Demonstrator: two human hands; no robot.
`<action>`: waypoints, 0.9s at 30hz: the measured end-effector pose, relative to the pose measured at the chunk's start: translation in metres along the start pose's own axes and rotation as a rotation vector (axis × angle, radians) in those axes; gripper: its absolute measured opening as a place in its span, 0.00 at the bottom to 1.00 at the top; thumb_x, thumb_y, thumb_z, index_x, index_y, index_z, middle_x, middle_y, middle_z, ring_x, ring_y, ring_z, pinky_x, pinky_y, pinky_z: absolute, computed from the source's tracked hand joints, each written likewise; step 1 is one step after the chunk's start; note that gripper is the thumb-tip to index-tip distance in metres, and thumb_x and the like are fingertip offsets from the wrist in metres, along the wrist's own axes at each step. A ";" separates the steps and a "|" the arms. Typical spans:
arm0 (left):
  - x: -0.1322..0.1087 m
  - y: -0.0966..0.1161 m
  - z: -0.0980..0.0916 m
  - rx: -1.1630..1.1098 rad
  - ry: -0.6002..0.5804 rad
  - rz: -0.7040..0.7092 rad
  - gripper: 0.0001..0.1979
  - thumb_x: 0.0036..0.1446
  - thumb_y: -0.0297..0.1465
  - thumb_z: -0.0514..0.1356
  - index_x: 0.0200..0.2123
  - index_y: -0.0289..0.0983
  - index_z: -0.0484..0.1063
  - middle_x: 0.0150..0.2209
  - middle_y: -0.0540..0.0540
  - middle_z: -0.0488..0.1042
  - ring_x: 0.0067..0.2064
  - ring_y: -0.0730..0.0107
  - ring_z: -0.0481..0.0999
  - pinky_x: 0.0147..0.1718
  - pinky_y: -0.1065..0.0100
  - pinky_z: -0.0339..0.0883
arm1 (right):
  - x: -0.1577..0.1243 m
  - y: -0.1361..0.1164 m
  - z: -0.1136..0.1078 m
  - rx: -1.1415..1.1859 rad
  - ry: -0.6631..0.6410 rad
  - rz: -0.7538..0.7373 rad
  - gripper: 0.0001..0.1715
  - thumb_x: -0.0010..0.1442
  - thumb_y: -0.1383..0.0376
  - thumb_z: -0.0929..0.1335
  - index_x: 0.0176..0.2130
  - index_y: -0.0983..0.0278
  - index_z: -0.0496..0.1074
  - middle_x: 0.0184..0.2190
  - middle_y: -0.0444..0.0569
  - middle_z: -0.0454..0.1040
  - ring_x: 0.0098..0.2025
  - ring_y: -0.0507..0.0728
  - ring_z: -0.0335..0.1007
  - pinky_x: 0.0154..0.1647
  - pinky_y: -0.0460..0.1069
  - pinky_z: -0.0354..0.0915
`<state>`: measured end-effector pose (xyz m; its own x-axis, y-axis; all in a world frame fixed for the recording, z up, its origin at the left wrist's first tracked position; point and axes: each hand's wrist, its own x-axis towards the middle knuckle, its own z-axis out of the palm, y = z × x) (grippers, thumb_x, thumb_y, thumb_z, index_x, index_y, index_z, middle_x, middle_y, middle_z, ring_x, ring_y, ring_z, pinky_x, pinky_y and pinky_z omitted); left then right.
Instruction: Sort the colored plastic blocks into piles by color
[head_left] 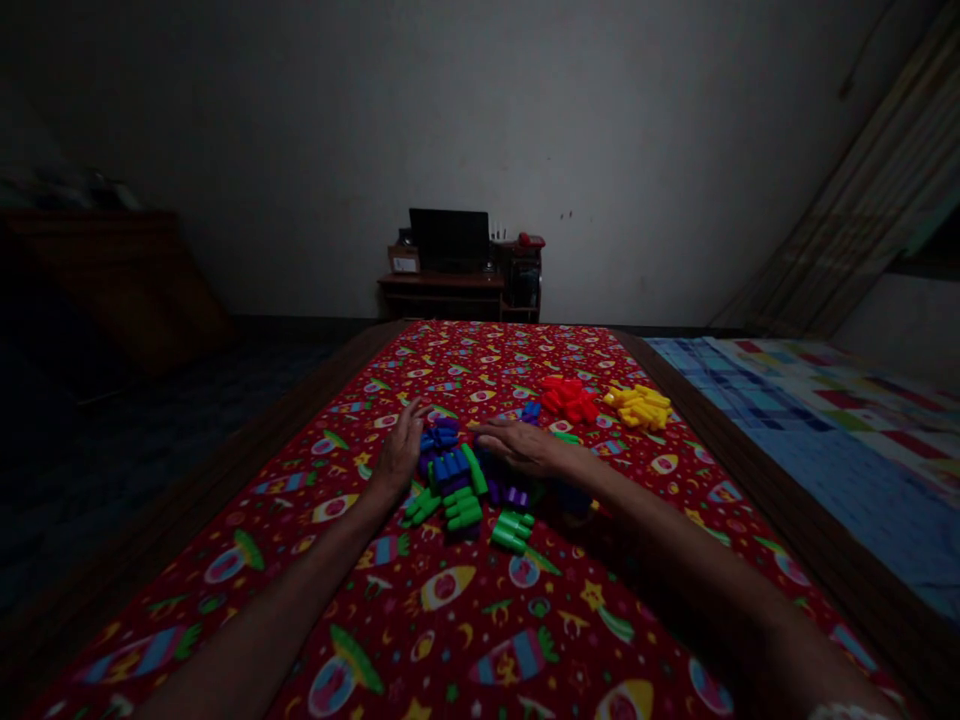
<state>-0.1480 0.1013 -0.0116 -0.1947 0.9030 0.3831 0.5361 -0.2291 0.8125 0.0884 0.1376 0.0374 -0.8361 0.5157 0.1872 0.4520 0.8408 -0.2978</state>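
Observation:
A heap of mixed plastic blocks (461, 480) in blue, purple and green lies on a red patterned cloth (465, 620). My left hand (400, 452) rests flat on the cloth at the heap's left edge, fingers stretched out and touching the blue pieces. My right hand (525, 447) lies palm down over the heap's right side, fingers spread across the purple and blue blocks. Neither hand grips anything. Farther off stand a pile of red blocks (570, 398) and a pile of yellow blocks (640, 406), side by side.
The cloth covers a long wooden-edged surface (315, 395). A checked blue bedsheet (825, 420) lies to the right. At the far wall stands a small desk (457, 285) with a dark screen (448, 240). A striped curtain (862, 200) hangs at the right.

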 end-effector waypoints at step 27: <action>0.004 0.001 0.009 0.183 -0.286 0.099 0.37 0.60 0.51 0.40 0.61 0.32 0.61 0.62 0.36 0.64 0.64 0.55 0.62 0.64 0.51 0.50 | -0.065 0.001 0.041 0.056 0.341 0.552 0.28 0.69 0.57 0.54 0.62 0.65 0.62 0.58 0.60 0.64 0.64 0.62 0.54 0.64 0.60 0.52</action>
<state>-0.1409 0.1075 -0.0131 0.0897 0.9509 0.2961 0.6839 -0.2749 0.6758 0.1307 0.0983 -0.0131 -0.3360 0.9003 0.2765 0.7624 0.4324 -0.4814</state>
